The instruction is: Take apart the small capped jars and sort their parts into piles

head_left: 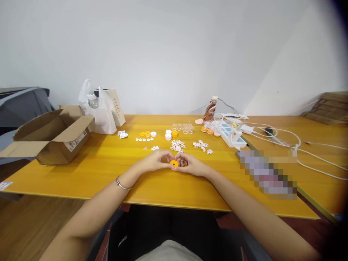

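My left hand (pixel 157 160) and my right hand (pixel 191 164) meet at the middle of the yellow table (pixel 108 170). Both have their fingers curled round a small orange ring-shaped disc (pixel 174 164) held between them just above the tabletop. A metal bracelet (pixel 122 185) sits on my left wrist. Just beyond my hands lie several small white wheel-shaped parts (pixel 178 145), more orange and white discs (pixel 146 134) and several small clear cups (pixel 185 127).
An open cardboard box (pixel 51 136) stands at the left, with a white plastic bag (pixel 99 112) behind it. A brown drink bottle (pixel 210 108), a white power strip (pixel 231 135) and white cables (pixel 293 143) lie at the right. Stacked boards (pixel 328 107) sit far right.
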`<action>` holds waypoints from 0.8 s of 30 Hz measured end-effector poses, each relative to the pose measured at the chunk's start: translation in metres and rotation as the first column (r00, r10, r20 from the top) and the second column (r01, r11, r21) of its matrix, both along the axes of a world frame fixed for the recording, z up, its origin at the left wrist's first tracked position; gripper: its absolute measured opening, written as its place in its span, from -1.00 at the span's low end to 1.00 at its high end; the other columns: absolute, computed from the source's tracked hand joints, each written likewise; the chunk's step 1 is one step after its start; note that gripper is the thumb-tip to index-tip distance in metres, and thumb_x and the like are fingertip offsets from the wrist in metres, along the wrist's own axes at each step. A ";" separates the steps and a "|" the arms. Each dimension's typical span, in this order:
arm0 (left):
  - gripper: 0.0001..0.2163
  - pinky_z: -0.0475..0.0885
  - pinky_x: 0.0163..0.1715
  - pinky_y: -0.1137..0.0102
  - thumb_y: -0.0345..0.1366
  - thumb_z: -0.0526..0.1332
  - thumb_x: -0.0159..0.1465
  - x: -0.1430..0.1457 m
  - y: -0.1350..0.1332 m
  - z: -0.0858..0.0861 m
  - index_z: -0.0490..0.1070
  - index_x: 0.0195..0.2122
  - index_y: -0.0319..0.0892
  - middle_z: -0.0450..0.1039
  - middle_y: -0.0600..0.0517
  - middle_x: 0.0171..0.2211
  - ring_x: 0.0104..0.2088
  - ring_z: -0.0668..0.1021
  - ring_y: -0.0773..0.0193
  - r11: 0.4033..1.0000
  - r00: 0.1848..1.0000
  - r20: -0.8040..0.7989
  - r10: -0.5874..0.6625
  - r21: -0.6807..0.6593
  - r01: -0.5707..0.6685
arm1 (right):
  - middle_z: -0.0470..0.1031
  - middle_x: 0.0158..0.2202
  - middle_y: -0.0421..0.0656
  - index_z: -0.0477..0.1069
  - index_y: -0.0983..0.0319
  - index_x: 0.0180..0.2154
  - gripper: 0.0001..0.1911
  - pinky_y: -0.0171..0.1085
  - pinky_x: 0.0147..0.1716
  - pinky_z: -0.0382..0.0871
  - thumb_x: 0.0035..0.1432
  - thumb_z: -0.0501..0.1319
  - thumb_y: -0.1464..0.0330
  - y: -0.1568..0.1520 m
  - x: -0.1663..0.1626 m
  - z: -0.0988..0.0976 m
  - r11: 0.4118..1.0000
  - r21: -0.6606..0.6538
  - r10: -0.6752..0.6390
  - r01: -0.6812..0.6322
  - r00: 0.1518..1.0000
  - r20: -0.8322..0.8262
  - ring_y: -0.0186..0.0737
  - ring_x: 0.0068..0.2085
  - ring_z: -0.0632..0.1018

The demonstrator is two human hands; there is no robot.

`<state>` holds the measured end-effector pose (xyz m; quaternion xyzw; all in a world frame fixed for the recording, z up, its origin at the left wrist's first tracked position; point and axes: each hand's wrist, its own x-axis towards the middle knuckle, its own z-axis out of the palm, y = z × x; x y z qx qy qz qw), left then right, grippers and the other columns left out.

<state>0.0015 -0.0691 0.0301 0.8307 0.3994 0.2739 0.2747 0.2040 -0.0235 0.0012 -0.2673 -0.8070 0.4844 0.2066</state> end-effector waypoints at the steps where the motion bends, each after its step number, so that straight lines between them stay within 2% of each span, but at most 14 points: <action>1: -0.73 0.36 -0.26 0.42 -0.19 0.27 0.07 0.000 -0.001 0.001 0.39 -0.25 -0.23 0.47 -0.01 -0.31 -0.29 0.48 0.30 1.000 1.000 0.018 0.005 0.013 -0.005 | 0.24 -0.49 -0.31 0.30 0.24 -0.26 -0.60 -0.39 -0.52 0.10 -0.11 0.30 0.16 0.000 -0.001 0.001 1.000 -0.025 -0.010 0.010 1.000 -0.017 -0.44 -0.51 0.24; 6: -0.77 0.35 -0.19 0.41 -0.22 0.25 0.10 0.001 -0.005 0.009 0.40 -0.25 -0.22 0.48 -0.01 -0.30 -0.27 0.49 0.31 0.994 0.996 0.062 0.071 0.080 -0.076 | 0.27 -0.49 -0.32 0.26 0.22 -0.25 -0.55 -0.37 -0.47 0.16 -0.17 0.34 0.18 0.002 -0.004 -0.001 0.991 -0.116 -0.082 0.064 0.984 -0.159 -0.43 -0.50 0.30; 9: -0.75 0.35 -0.19 0.40 -0.21 0.23 0.10 -0.016 0.003 0.012 0.38 -0.22 -0.21 0.48 -0.01 -0.26 -0.26 0.50 0.29 0.973 0.981 0.058 0.186 0.127 -0.192 | 0.28 -0.50 -0.34 0.20 0.18 -0.16 -0.46 -0.36 -0.45 0.18 -0.18 0.35 0.20 0.003 -0.005 -0.004 0.992 -0.106 -0.093 0.075 0.979 -0.180 -0.42 -0.50 0.33; 11: -0.73 0.35 -0.18 0.39 -0.21 0.23 0.10 -0.038 0.017 0.013 0.36 -0.20 -0.20 0.46 -0.01 -0.19 -0.25 0.51 0.29 0.917 0.931 0.083 0.355 0.165 -0.364 | 0.28 -0.51 -0.34 0.21 0.19 -0.18 -0.48 -0.37 -0.47 0.17 -0.16 0.34 0.19 0.004 -0.004 -0.006 0.993 -0.082 -0.092 0.081 0.986 -0.137 -0.43 -0.51 0.31; 12: -0.73 0.35 -0.17 0.39 -0.21 0.23 0.08 -0.052 0.027 0.013 0.36 -0.21 -0.20 0.46 -0.02 -0.17 -0.26 0.51 0.29 0.865 0.882 0.113 0.457 0.176 -0.470 | 0.28 -0.51 -0.34 0.23 0.21 -0.21 -0.51 -0.36 -0.48 0.17 -0.16 0.34 0.18 0.004 -0.004 -0.006 0.994 -0.075 -0.091 0.082 0.989 -0.115 -0.43 -0.52 0.30; 14: -0.73 0.37 -0.19 0.41 -0.22 0.23 0.07 -0.081 0.049 0.012 0.36 -0.22 -0.22 0.46 -0.04 -0.19 -0.23 0.51 0.27 0.734 0.755 0.112 0.646 0.180 -0.655 | 0.28 -0.52 -0.32 0.25 0.23 -0.26 -0.57 -0.36 -0.48 0.17 -0.13 0.32 0.16 0.003 -0.004 -0.006 0.994 -0.069 -0.090 0.085 0.992 -0.084 -0.42 -0.51 0.30; 16: -0.73 0.37 -0.17 0.41 -0.26 0.23 0.06 -0.109 0.070 0.008 0.35 -0.21 -0.22 0.46 -0.04 -0.17 -0.21 0.51 0.26 0.611 0.623 0.012 0.782 0.184 -0.770 | 0.28 -0.51 -0.31 0.27 0.24 -0.29 -0.60 -0.35 -0.47 0.19 -0.10 0.29 0.14 0.003 -0.004 -0.005 0.993 -0.061 -0.101 0.097 0.992 -0.074 -0.42 -0.50 0.30; 19: -0.70 0.38 -0.18 0.36 -0.32 0.22 0.04 -0.135 0.095 -0.002 0.35 -0.17 -0.26 0.46 -0.11 -0.17 -0.21 0.51 0.20 0.559 0.560 -0.042 0.827 0.159 -0.814 | 0.28 -0.50 -0.28 0.29 0.25 -0.33 -0.62 -0.34 -0.44 0.21 -0.08 0.27 0.12 0.002 -0.003 -0.003 0.993 -0.033 -0.118 0.116 0.991 -0.062 -0.40 -0.48 0.31; 24: -0.71 0.41 -0.26 0.41 -0.33 0.24 0.03 -0.145 0.115 -0.019 0.35 -0.19 -0.22 0.47 -0.08 -0.17 -0.22 0.52 0.22 0.561 0.554 -0.085 0.828 0.118 -0.819 | 0.29 -0.49 -0.26 0.32 0.26 -0.35 -0.64 -0.33 -0.41 0.23 -0.06 0.24 0.10 0.004 -0.002 -0.004 0.993 -0.013 -0.120 0.119 0.991 -0.052 -0.38 -0.45 0.32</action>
